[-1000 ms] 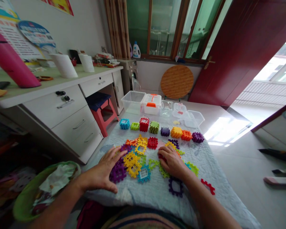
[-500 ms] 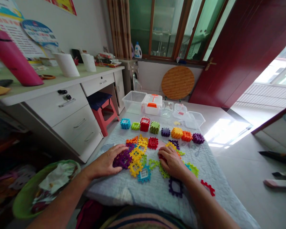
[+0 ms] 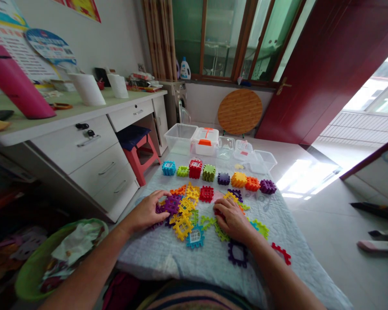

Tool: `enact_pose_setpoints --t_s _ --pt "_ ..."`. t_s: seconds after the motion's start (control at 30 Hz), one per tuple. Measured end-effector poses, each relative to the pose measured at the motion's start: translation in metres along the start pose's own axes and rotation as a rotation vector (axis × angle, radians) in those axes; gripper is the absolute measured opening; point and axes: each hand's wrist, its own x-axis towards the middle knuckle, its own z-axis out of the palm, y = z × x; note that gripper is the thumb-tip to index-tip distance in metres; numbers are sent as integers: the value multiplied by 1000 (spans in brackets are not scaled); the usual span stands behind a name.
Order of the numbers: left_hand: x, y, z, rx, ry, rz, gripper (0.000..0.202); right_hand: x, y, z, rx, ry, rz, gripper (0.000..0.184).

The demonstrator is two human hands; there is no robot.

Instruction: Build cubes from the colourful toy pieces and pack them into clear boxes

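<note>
Purple tiles (image 3: 173, 204) sit against the half-open left hand (image 3: 145, 212).

Locate white desk (image 3: 87, 172) at left, with pink bottle (image 3: 21, 88) and two white paper rolls (image 3: 88, 90) on top. Note pink stool (image 3: 142, 159) partly under desk. Identify washing machine (image 3: 172, 95) beyond, with white detergent bottle (image 3: 185, 70) nearby. See round wooden tabletop (image 3: 239, 111) against far wall (image 3: 205, 101), red door (image 3: 310, 82) open at right, green basket (image 3: 27, 271) at lower left.
</note>
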Motion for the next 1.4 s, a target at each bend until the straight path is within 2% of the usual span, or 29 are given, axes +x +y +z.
enact_pose_setpoints --t_s 0.2,0.4,0.57,0.83,1.07,1.4 --pt "9 -2 5 -125 -47 -89 52 0 1 1 0 -6 5 19" --pt "14 -5 10 -258 -118 -61 48 0 0 0 10 1 3 19" --pt "14 -5 8 -255 -144 -40 43 0 -1 -1 16 5 8 17" --pt "13 -2 11 -267 -178 -44 49 0 0 0 11 12 6 19" --pt "16 1 14 -337 -243 -97 50 0 -1 -1 12 3 14 17" --pt "20 2 21 -455 -221 -53 48 -1 0 -1 16 11 9 17"
